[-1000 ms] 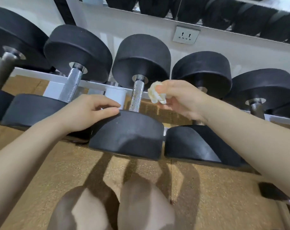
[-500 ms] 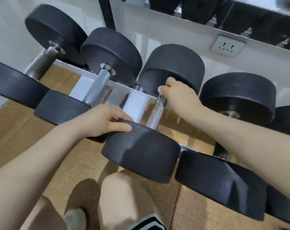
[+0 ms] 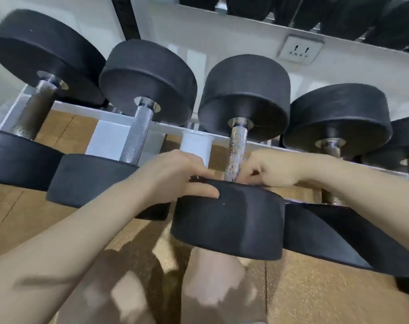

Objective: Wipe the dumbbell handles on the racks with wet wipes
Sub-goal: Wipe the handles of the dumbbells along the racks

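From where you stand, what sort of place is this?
Most likely a gym's weights area: a row of black dumbbells rests on a white rack, with more weights on the shelf above.

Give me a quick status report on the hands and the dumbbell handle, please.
Left hand braced on near weight head. Right hand curled at handle base; wipe hidden. Nothing blocking.
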Demonstrator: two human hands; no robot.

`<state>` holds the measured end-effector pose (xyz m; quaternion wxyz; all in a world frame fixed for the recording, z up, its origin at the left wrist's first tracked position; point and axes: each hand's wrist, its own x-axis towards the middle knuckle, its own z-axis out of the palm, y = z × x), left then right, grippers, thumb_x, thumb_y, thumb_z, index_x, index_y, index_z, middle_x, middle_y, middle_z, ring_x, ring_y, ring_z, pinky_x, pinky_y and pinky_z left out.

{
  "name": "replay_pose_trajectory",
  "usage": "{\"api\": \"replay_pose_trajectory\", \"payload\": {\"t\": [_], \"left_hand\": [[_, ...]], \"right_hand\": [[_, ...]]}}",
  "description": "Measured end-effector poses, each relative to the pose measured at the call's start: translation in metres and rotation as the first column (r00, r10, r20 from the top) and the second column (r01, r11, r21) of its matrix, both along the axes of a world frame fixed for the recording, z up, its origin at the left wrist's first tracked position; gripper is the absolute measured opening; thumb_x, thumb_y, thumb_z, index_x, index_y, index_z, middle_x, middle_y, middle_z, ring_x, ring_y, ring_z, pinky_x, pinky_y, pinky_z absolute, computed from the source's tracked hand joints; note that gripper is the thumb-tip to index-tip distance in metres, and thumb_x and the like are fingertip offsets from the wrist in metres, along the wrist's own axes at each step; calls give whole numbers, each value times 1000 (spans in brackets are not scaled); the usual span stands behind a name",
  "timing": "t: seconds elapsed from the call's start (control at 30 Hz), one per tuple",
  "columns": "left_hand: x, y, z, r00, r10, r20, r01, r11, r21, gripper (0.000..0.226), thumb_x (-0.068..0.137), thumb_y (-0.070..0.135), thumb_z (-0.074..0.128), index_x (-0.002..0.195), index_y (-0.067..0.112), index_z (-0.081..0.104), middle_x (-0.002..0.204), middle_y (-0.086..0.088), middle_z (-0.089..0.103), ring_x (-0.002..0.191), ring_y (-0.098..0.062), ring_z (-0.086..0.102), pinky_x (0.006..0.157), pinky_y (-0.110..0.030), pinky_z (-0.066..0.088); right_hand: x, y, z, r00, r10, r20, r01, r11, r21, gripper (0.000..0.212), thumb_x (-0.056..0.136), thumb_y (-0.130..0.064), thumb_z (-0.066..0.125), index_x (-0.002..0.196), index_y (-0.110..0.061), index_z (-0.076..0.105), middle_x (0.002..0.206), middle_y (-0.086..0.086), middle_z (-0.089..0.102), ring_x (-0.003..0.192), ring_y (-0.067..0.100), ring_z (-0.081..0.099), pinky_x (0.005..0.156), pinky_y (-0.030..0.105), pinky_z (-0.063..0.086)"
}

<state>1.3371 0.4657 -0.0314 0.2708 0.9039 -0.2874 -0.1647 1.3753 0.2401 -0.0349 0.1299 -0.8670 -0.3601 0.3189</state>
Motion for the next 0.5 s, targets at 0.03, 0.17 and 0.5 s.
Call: {"api": "replay_pose_trajectory", "payload": {"t": [0.03, 0.17, 0.5], "left_hand": [[1, 0, 0, 1000, -10, 2, 10, 1000, -22, 63, 62, 74, 45, 94, 27, 72, 83, 6, 64, 80, -12, 56, 75, -37, 47], [5, -2, 1, 1000, -9, -16, 9, 1000, 16, 48, 71, 66, 58, 95, 26, 71, 87, 7, 63, 87, -12, 55, 80, -34, 44], [7, -2, 3, 999, -39, -35, 42, 996, 83, 51, 70, 70, 44, 98, 35, 69, 94, 11, 62, 93, -8, 53, 82, -33, 44]], "right_hand": [[3, -6, 1, 997, -71, -8, 70, 997, -37, 14, 86, -5, 58, 78, 0, 68, 72, 15, 63, 66, 21, 57, 66, 32, 45], [15, -5, 5, 878, -395, 270, 336, 911, 240, 19, 87, -19, 62, 85, -3, 73, 76, 8, 66, 78, 24, 60, 76, 28, 44], [10, 12, -6, 905, -234, 355, 188, 969, 160, 16, 85, -11, 62, 93, -11, 75, 85, 13, 68, 81, 29, 64, 75, 36, 47]]}}
